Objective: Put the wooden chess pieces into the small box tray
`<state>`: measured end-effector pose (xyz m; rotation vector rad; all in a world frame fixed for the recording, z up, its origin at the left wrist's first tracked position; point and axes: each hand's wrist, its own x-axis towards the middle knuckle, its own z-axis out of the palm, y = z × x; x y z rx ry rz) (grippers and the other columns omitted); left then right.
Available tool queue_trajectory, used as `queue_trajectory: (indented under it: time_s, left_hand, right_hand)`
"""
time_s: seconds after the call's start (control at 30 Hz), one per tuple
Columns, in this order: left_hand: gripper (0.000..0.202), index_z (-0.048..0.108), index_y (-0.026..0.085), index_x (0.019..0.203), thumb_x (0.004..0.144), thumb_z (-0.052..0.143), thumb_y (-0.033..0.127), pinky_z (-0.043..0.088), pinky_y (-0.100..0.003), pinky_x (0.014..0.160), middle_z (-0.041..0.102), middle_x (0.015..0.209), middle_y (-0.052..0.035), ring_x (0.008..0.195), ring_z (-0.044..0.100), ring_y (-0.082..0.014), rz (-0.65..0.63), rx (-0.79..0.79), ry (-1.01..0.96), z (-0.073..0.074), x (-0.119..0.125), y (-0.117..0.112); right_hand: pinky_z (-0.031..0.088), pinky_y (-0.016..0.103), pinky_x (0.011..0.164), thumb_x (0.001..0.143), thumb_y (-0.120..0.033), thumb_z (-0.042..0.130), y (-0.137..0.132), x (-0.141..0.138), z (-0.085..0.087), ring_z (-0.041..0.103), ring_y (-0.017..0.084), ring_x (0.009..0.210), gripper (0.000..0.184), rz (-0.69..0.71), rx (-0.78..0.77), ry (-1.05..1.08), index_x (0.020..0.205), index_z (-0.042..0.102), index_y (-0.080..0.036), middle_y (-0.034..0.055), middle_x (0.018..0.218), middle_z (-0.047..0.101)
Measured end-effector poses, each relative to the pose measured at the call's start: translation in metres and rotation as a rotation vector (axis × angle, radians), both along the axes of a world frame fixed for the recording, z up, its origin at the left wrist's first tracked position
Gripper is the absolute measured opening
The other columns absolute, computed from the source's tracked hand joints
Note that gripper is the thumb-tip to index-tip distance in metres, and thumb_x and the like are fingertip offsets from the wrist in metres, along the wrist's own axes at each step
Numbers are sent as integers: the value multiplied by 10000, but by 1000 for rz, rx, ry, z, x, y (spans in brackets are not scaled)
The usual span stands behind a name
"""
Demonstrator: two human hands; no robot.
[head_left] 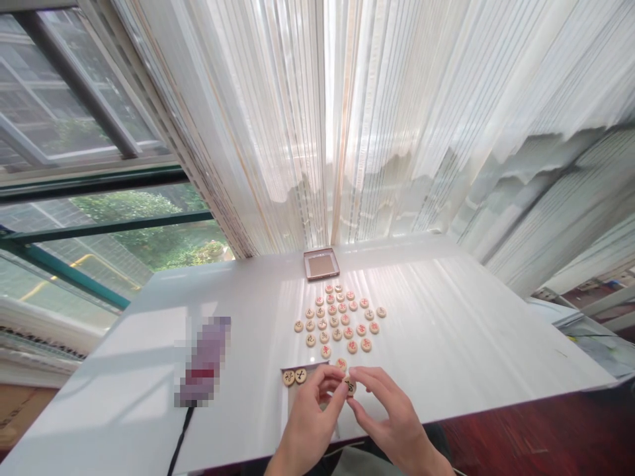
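A round wooden Chinese chess piece (350,386) with a black character is held up between my two hands. The thumb and fingers of my left hand (312,406) pinch its left side. From the right, the thumb and fingertips of my right hand (389,406) close on it. Below my left hand lies a shallow box (284,413), partly hidden by that hand. Two pieces with black characters (294,377) sit side by side in its far left corner. Just beyond my fingertips is a piece with a red character (341,364).
Many loose chess pieces (334,322), red and black, spread over the white table (446,330). A brown-rimmed box part (321,278) lies behind them. To the left is a blurred purplish object (206,360) with a black cable (181,439). Curtains (297,132) hang at the back.
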<state>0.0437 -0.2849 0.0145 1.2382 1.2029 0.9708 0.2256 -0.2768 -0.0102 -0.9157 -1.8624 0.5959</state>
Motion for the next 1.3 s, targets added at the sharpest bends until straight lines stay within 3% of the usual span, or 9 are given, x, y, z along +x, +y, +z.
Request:
queue_trajectory:
  time_s: [0.17,0.37,0.6,0.73,0.9,1.03,1.1,1.17,1.3]
  left_hand:
    - [269,705,207,1046,988,613,453,583,-315,857,767,1088,-86,975,734,-232,-19,78,86,13,-3,2]
    - [281,656,222,1203,987,625,400,586,-334,891,750,1152,-103,1020,719,-237,-61,77,54,8,-3,-1]
    - [197,672,224,1100,1001,602,380,590,-328,863,750,1111,-87,997,720,-231,-37,138,120,10,-2,-1]
    - [229,686,246,1168,1007,579,367,596,-333,846,755,1103,-85,983,719,-238,-84,200,236,16,-4,-2]
    - [233,661,291,1199,991,589,366,579,-399,904,720,1171,-73,979,688,-254,-41,290,468,9,-33,-3]
    - [220,652,299,1194,987,584,332,469,-494,1110,636,1322,-91,1284,567,-309,49,422,614,-4,-77,-9]
    - [389,598,320,1305,923,668,310,412,-551,1165,538,1469,-88,1396,474,-340,52,398,690,-14,-98,-16]
    - [734,474,336,1455,793,778,252,381,-589,1188,415,1589,-90,1464,391,-378,33,327,734,-24,-112,-24]
    - [1140,275,335,1582,614,854,164,321,-603,1225,312,1657,-106,1499,338,-407,-2,247,730,-36,-120,-36]
  right_hand:
    - [643,361,852,955,-130,624,0,0,5,729,245,1017,401,18,-30,25,1317,641,-301,72,1118,763]
    - [634,304,713,953,-185,648,1,-2,5,735,215,838,319,-40,-83,94,1254,679,-284,53,1015,781]
    - [620,319,829,990,-321,624,-4,-3,7,720,221,909,217,-28,-318,134,1178,717,-267,59,1078,774]
    - [623,312,829,981,-399,642,-3,-4,4,723,213,865,212,-67,-412,171,1103,745,-260,52,1031,781]
    - [620,320,868,974,-419,656,2,0,2,754,226,928,218,-63,-501,345,1084,740,-250,61,1035,767]
    - [642,328,792,944,-452,690,7,6,0,773,234,849,262,-86,-591,446,1068,732,-226,74,931,782]
    - [644,344,815,917,-456,725,10,8,-5,776,239,849,289,-91,-613,471,1083,731,-220,74,891,787]
    - [639,363,865,899,-459,746,12,10,-11,779,248,900,318,-75,-631,493,1107,731,-219,85,924,792]
    - [618,395,938,914,-452,730,15,10,-19,760,267,1024,325,-35,-670,472,1147,730,-225,114,1078,780]
